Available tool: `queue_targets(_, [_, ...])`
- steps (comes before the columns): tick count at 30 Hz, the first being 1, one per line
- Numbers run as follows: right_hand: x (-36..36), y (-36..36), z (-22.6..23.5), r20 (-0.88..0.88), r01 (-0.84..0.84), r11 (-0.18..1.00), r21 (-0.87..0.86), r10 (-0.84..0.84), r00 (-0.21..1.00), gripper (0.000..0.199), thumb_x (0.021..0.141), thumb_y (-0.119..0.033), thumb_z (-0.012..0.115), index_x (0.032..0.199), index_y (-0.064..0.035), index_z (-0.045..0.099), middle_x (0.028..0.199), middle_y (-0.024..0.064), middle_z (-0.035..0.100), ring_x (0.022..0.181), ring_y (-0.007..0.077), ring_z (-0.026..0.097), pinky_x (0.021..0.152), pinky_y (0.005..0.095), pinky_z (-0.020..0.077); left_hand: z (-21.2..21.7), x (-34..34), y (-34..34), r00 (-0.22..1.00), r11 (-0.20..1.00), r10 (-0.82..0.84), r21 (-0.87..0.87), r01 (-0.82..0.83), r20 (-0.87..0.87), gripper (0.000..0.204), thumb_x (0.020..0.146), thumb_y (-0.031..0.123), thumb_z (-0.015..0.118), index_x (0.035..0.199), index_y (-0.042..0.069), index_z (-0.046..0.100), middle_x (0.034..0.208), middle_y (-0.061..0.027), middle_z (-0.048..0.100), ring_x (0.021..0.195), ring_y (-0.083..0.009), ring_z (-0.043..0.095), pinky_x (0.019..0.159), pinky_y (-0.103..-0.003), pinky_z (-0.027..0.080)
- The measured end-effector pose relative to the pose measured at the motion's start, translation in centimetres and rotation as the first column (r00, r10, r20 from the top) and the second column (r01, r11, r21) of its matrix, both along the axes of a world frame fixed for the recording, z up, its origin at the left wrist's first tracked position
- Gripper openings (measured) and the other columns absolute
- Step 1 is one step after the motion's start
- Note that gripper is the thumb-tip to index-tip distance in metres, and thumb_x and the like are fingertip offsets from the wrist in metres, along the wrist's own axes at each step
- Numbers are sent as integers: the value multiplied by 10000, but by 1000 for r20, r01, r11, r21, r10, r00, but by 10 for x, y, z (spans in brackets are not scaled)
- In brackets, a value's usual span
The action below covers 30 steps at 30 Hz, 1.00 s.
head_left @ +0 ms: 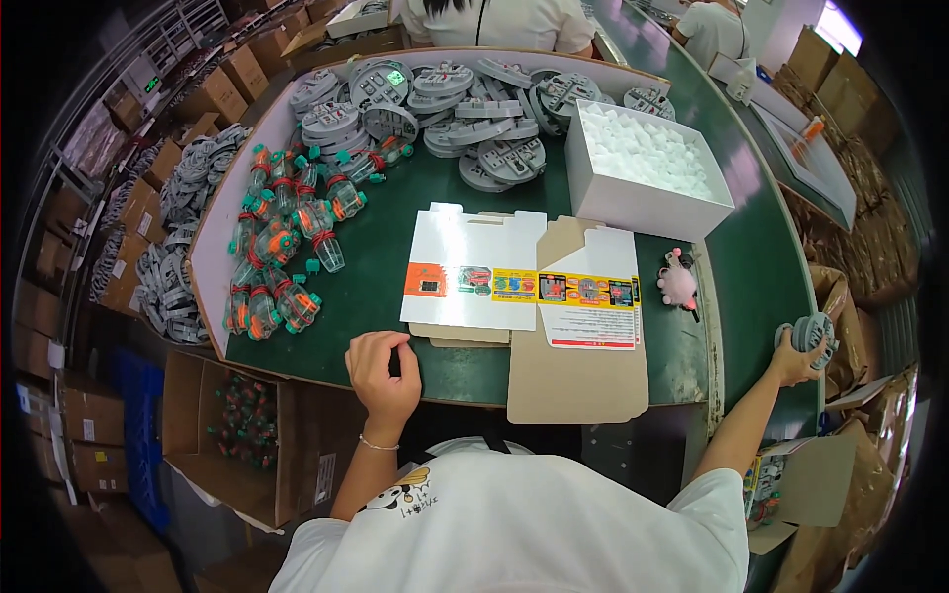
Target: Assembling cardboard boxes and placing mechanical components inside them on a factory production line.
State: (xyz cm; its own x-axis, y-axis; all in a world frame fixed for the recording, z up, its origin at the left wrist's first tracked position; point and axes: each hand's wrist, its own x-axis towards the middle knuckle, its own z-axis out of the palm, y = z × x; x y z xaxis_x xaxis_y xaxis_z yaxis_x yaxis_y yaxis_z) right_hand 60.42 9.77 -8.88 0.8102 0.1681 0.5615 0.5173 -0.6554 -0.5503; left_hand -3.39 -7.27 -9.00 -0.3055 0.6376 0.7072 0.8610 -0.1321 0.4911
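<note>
Grey piece [819, 336] to pack, apparently: clasping in right hand [795, 360], curling left hand [384, 376], contents unseen; next likely needs placing.

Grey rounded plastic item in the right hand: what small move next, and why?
Probably lower the grey rounded plastic item toward the brown cardboard box with spread flaps: the right hand holds it at that side, and the box sits nearer the body.

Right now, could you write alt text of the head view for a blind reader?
A person's right hand holds a grey item at far right; the loosely curled left hand is beside flat printed cardboard on a green table; grey discs lie beyond.
</note>
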Motion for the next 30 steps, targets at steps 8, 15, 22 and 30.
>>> queue_targets(8, [14,-6,-2,161,-93,972,214,58,985,897,625,-463,904,1404,-323,482,1485,255,338,1272,441,466,1030,521,441,-1,-8,-8,1000,1000,12,0,-12,1,125,791,-63,647,863,38,649,866,-87,663,842,-284,609,791,-367,445])
queue_targets(15, [-209,-7,127,649,-782,584,219,511,563,857,597,-314,949,1324,-92,554,1256,134,560,1191,317,517,1043,443,425,-3,-17,-10,1000,1000,-5,2,5,-7,126,783,-44,657,866,52,658,875,-75,671,858,-273,619,793,-362,443])
queue_targets(22, [-503,29,123,190,-886,-463,-18,869,-457,832,572,-121,874,1330,-112,531,1264,125,536,1182,296,532,1037,371,432,-2,-38,-22,999,999,47,12,-47,-11,123,773,4,663,867,84,664,866,-36,669,876,-251,614,814,-373,425])
queue_targets(30, [-631,49,77,-327,-949,-208,-238,937,-124,919,644,-222,897,1436,-316,441,1519,209,308,1329,462,428,1041,430,455,4,-35,-29,1000,1000,25,-17,-25,2,109,772,14,666,855,85,661,870,-33,672,883,-255,611,831,-371,416])
